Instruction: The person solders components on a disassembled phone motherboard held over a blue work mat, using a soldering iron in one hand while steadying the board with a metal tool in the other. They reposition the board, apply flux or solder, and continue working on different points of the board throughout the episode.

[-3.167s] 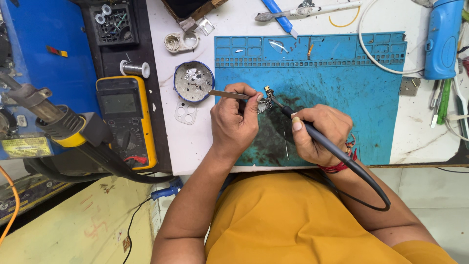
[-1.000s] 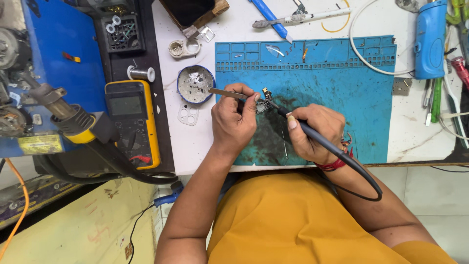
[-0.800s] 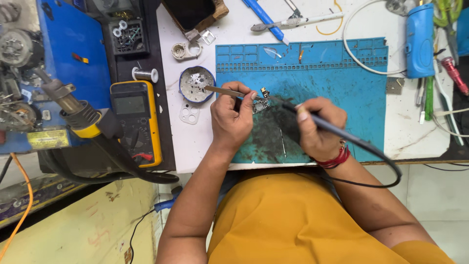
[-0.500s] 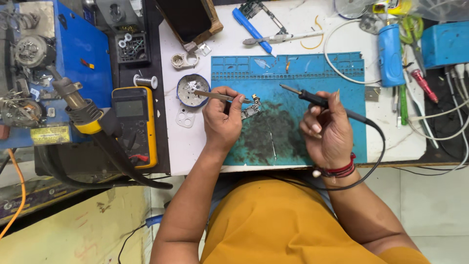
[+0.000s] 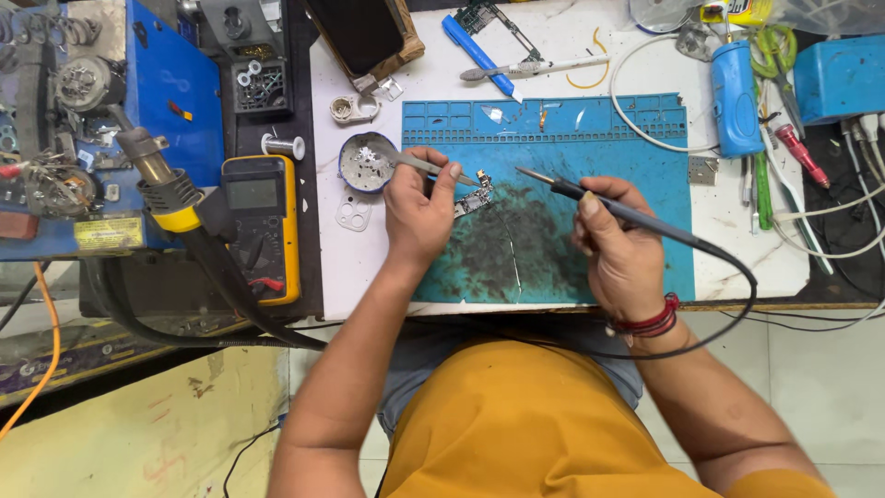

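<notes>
- Head view: left hand [image 5: 419,217] closed around tweezers [image 5: 426,167], tips at small circuit board [image 5: 474,198] on blue work mat [image 5: 636,138].
- Right hand [image 5: 619,251] gripping soldering iron [image 5: 604,203] like a pen, tip raised clear of board (cable trailing right).
- Round metal dish [image 5: 366,162] just left of tweezers; yellow multimeter [image 5: 261,224] farther left.

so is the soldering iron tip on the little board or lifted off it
Lifted off. The soldering iron in the right hand points its tip at bare mat, apart from the small circuit board.
</notes>
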`<state>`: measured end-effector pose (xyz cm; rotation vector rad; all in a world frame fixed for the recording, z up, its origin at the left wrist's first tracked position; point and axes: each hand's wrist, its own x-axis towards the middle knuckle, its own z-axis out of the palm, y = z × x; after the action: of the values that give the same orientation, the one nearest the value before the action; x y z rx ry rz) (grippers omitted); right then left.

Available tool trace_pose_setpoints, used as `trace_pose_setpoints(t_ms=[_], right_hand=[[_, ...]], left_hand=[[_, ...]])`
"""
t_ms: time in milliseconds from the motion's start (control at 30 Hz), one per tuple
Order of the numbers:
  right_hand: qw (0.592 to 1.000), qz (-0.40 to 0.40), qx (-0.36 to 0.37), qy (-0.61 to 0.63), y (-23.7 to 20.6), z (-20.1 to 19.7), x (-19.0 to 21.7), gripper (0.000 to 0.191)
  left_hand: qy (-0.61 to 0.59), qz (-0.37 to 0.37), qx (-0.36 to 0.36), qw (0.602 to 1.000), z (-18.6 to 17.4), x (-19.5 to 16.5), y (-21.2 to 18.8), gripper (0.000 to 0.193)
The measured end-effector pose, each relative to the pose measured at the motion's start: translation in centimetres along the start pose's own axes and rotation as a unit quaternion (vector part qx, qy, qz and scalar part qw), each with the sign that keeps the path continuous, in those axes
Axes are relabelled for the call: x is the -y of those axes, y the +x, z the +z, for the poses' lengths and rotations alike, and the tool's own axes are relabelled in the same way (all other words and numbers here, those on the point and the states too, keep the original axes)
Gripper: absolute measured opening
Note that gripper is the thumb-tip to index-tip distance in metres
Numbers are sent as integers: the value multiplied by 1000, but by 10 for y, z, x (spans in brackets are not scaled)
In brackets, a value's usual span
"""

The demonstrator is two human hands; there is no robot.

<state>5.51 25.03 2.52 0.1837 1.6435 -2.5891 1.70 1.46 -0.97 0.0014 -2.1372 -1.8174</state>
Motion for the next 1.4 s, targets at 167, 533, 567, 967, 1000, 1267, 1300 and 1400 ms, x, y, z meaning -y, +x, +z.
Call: trace_pose_setpoints(t_ms=[167,533,567,967,1000,1267,1300,1400], right_hand=[[929,-203,88,-298,25,2,12,15],[767,-392,281,-424,68,16,5,4],[765,-393,281,-427,67,15,4,4],[761,-388,283,-436,72,22,3,4],[761,-386,285,-437,73,23,3,4],[761,-380,289,-440,74,24,5,4],[761,-380,290,-439,74,24,5,4],[763,-380,287,-438,73,24,5,4]], left_hand=[[-46,-126,83,987,-2,5,36,17],[-90,-170,165,967,-2,10,53,14],[-59,-150,165,973,-2,9,51,13],[10,-100,187,977,-4,-7,54,12],[10,-99,185,978,-4,-7,54,12],[9,-93,185,978,-4,-4,54,12],[5,-96,183,978,-4,-4,54,12],[5,-101,182,978,-4,-5,55,13]])
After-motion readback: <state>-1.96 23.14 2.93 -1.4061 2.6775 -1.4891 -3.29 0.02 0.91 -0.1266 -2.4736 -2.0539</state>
